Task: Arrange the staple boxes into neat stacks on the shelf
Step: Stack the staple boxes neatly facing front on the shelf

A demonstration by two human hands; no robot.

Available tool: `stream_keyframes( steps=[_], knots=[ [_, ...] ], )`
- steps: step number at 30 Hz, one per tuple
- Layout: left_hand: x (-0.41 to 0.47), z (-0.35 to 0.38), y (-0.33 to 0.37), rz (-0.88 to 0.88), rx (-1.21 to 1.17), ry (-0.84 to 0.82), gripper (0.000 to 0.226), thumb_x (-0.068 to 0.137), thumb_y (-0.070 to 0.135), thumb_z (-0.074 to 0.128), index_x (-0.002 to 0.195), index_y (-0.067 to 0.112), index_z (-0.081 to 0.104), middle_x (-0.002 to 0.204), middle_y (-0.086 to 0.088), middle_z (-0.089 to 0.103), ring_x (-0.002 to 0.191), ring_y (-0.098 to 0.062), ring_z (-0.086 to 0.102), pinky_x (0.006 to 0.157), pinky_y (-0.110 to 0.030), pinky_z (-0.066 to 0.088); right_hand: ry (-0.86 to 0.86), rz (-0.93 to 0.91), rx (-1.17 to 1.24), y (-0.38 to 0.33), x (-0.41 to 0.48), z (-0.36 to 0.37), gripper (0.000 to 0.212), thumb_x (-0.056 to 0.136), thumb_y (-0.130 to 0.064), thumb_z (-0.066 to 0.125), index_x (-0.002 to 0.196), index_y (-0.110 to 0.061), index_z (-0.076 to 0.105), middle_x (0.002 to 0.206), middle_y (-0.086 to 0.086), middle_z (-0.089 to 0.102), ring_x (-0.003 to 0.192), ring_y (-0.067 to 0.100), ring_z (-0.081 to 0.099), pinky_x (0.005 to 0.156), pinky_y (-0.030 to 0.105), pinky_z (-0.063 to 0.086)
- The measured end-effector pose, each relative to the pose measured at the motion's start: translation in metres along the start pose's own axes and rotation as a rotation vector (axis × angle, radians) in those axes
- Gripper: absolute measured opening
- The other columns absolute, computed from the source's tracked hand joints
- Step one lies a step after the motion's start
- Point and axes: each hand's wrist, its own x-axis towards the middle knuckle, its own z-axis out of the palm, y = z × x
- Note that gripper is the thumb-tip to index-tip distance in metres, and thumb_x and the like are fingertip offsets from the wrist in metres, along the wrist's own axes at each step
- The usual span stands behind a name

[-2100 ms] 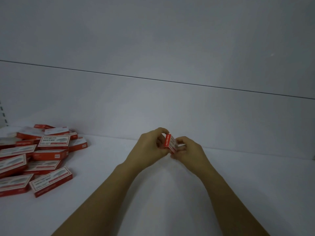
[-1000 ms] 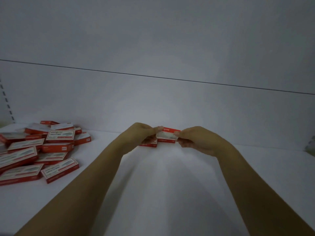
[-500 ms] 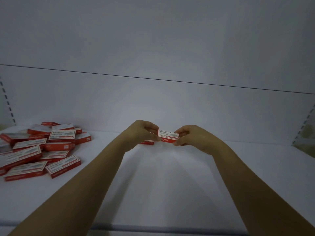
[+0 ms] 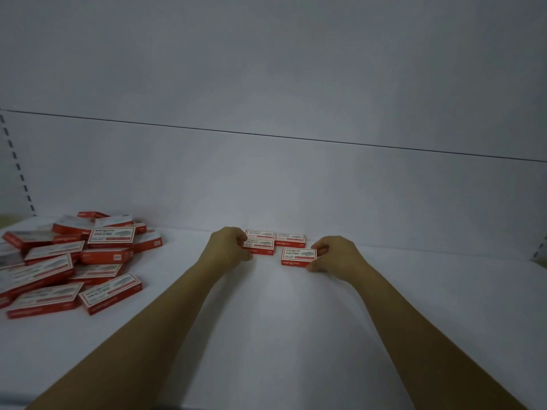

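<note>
We see a big pale back wall (image 4: 266, 179) with one thin dark line running across it, and at its far left edge a strip with a row of small dark slots (image 4: 17, 167). Below the wall lies the white shelf (image 4: 281, 321). On the left side of the shelf is a messy pile of red and white staple boxes (image 4: 74, 255); they lean on each other and point all sorts of ways. Two bare arms reach in from the bottom toward the back of the shelf, well apart from the pile. The left hand (image 4: 229, 247) has its fingers curled round the left end of the front left box (image 4: 258, 247), with the thumb at the near side. The right hand (image 4: 334, 255) pinches the right end of the front right box (image 4: 299, 255), thumb at the near edge and a finger at the far edge. We cannot tell if this box is all the way down on the shelf. Just behind the front left box, touching it, lies the back left box (image 4: 260, 234). Next to that, side by side, lies the back right box (image 4: 290, 238), close to the wall. The front right box sits a little apart from the other three, with a small gap.
</note>
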Motion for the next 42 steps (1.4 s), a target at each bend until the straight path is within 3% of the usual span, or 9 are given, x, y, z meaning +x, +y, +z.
stream_keyframes(
  steps=[5,9,13,16,19,24,29,33,42],
  knots=[
    [0.010,0.006,-0.002,-0.012,0.062,0.034,0.034,0.079,0.012,0.072,0.111,0.004,0.064,0.108,-0.011,0.064,0.088,-0.020,0.054,0.071,-0.021,0.037,0.003,0.016,-0.004,0.002,0.016,0.010,0.042,0.070,-0.009,0.079,0.109,-0.007,0.064,0.109,0.007,0.068,0.100,0.017,0.062,0.075,0.017,0.042],
    [0.016,0.009,-0.002,-0.043,0.090,0.039,0.034,0.079,0.015,0.073,0.109,0.002,0.063,0.109,-0.012,0.064,0.099,-0.025,0.059,0.074,-0.025,0.040,0.006,0.016,0.015,0.000,0.026,0.015,0.036,0.071,-0.008,0.078,0.105,-0.008,0.065,0.107,0.006,0.069,0.099,0.017,0.063,0.078,0.020,0.044],
    [0.022,0.012,-0.004,-0.057,0.086,0.036,0.033,0.079,0.017,0.073,0.107,0.002,0.064,0.106,-0.011,0.064,0.084,-0.019,0.054,0.072,-0.025,0.042,0.021,0.012,0.027,-0.002,0.032,0.020,0.035,0.071,-0.006,0.076,0.104,-0.007,0.064,0.107,0.007,0.068,0.092,0.015,0.061,0.065,0.014,0.042],
    [0.025,0.013,-0.005,-0.047,0.094,0.053,0.028,0.079,0.014,0.072,0.104,0.001,0.066,0.104,-0.013,0.065,0.081,-0.018,0.053,0.072,-0.025,0.043,0.036,0.020,0.035,-0.002,0.036,0.022,0.033,0.072,-0.006,0.076,0.102,-0.006,0.063,0.106,0.007,0.068,0.084,0.012,0.057,0.054,0.004,0.036],
    [0.027,0.014,-0.004,-0.037,0.116,0.057,0.028,0.079,0.014,0.072,0.102,0.000,0.066,0.102,-0.013,0.066,0.080,-0.018,0.053,0.071,-0.024,0.042,0.043,0.024,0.030,-0.001,0.039,0.023,0.033,0.072,-0.007,0.076,0.103,-0.007,0.062,0.107,0.006,0.067,0.084,0.010,0.054,0.051,0.004,0.034],
    [0.028,0.014,-0.003,-0.035,0.154,0.051,0.019,0.079,0.015,0.071,0.093,0.004,0.065,0.091,-0.010,0.060,0.079,-0.020,0.052,0.070,-0.026,0.043,0.034,0.003,-0.040,-0.002,0.042,0.023,0.037,0.074,-0.010,0.076,0.108,-0.007,0.062,0.112,0.008,0.062,0.088,0.013,0.052,0.057,0.009,0.036],
    [0.026,0.011,0.003,-0.023,0.245,0.010,0.028,0.084,0.019,0.066,0.107,0.003,0.064,0.108,-0.012,0.063,0.086,-0.021,0.056,0.068,-0.024,0.040,0.006,-0.043,-0.212,-0.012,0.041,0.022,0.043,0.076,-0.014,0.074,0.116,-0.007,0.059,0.121,0.010,0.056,0.098,0.017,0.053,0.076,0.019,0.039],
    [0.020,-0.001,0.000,-0.015,0.324,0.009,0.023,0.086,0.020,0.063,0.105,0.007,0.059,0.114,-0.012,0.061,0.096,-0.023,0.057,0.078,-0.028,0.045,0.022,-0.091,-0.296,-0.020,0.036,0.022,0.047,0.076,-0.018,0.072,0.121,-0.010,0.058,0.122,0.014,0.054,0.106,0.025,0.056,0.086,0.024,0.043],
    [-0.010,-0.072,-0.023,-0.102,0.427,0.085,0.033,0.086,0.020,0.063,0.114,0.002,0.061,0.113,-0.013,0.063,0.095,-0.025,0.059,0.079,-0.029,0.046,-0.082,-0.264,-0.344,-0.074,0.021,0.040,0.046,0.077,-0.017,0.071,0.121,-0.014,0.059,0.124,0.009,0.056,0.113,0.022,0.052,0.087,0.024,0.041]
  ],
)
